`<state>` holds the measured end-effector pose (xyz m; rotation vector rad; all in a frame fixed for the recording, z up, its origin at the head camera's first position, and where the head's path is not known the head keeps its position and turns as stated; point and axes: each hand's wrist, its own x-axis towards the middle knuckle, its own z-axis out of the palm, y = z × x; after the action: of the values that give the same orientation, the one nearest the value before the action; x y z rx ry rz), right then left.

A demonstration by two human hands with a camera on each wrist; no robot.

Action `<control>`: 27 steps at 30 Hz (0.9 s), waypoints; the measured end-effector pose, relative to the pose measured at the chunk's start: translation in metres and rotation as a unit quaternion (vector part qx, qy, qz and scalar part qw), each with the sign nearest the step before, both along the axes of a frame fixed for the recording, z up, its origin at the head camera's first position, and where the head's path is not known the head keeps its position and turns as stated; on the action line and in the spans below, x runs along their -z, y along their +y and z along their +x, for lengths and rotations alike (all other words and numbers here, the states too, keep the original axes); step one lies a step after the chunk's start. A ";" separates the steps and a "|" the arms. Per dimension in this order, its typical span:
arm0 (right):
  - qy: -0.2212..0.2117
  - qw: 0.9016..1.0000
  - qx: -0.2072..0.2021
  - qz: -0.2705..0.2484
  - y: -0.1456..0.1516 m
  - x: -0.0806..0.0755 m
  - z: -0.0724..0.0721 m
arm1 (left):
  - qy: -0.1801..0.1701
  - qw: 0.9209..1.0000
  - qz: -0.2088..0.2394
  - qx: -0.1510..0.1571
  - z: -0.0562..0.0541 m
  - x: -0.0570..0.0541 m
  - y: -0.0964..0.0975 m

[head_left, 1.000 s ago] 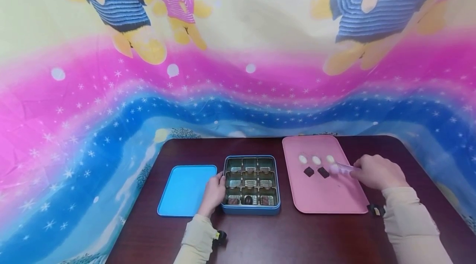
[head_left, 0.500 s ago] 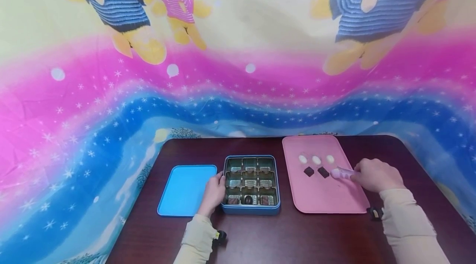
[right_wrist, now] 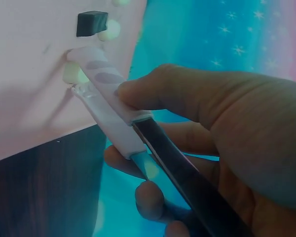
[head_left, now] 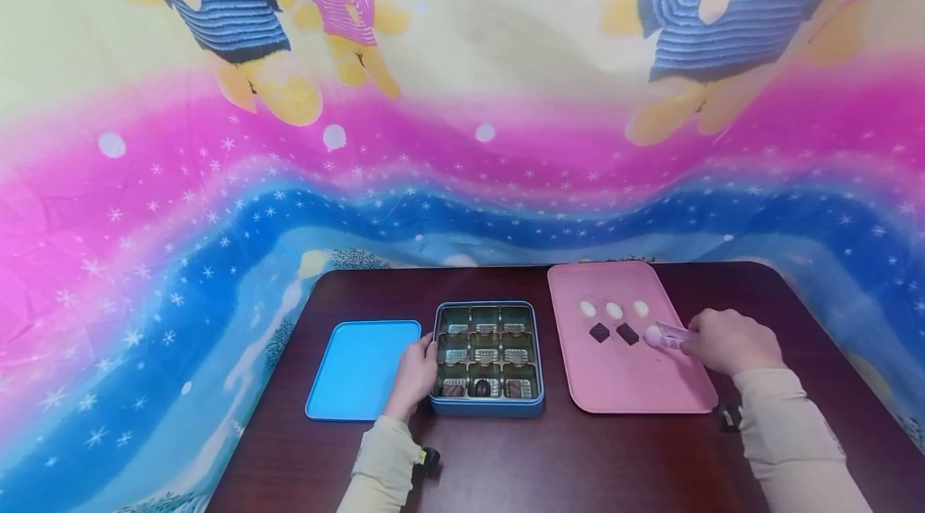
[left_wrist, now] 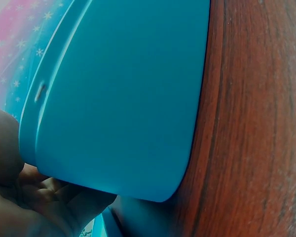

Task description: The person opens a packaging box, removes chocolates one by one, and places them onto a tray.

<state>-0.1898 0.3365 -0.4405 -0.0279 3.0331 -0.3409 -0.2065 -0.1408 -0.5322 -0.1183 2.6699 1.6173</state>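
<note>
My left hand (head_left: 415,372) grips the left side of a blue tin (head_left: 487,409) with a gold divided insert. In the left wrist view its fingers (left_wrist: 91,202) lie at the tin's corner. The tin's front row holds chocolates (head_left: 482,388). With thumb and fingers my right hand (head_left: 733,340) holds tongs (right_wrist: 172,163) that have pale pink tips. Those tips hang over the pink board (head_left: 643,384), just right of a dark square chocolate (head_left: 627,334). Between the tips, in the right wrist view, a pale piece (right_wrist: 74,74) shows.
A light blue lid (head_left: 361,376) lies on the dark wooden table (head_left: 506,465), left of the tin. On the board are three white oval pieces (head_left: 613,310) and another dark chocolate (head_left: 600,332). A patterned cloth (head_left: 462,136) hangs behind the table.
The tongs in my right hand have moved a little toward the near edge of the board, away from the rightmost white piece. My left hand and the tin stay put.
</note>
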 end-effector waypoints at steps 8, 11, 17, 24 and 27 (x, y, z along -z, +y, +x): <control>0.084 0.996 -0.006 0.014 -0.008 -0.021 0.005 | 0.004 1.000 -0.007 0.002 0.000 -0.002 -0.001; 0.112 0.993 -0.011 0.016 -0.018 -0.032 0.006 | 0.005 1.000 -0.007 0.003 0.000 -0.003 -0.001; 0.183 0.982 -0.045 0.010 -0.046 -0.045 0.011 | 0.003 1.000 -0.007 0.003 -0.001 -0.003 -0.001; 0.232 0.968 -0.098 0.017 -0.085 -0.049 0.017 | 0.000 1.000 -0.007 0.004 0.000 -0.002 -0.001; 0.244 0.961 -0.130 0.016 -0.103 -0.049 0.018 | 0.000 1.000 -0.006 0.006 0.001 -0.002 -0.001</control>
<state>-0.1716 0.2336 -0.3915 -0.5859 3.4514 -0.2978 -0.2057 -0.1415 -0.5298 -0.1024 2.6754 1.5963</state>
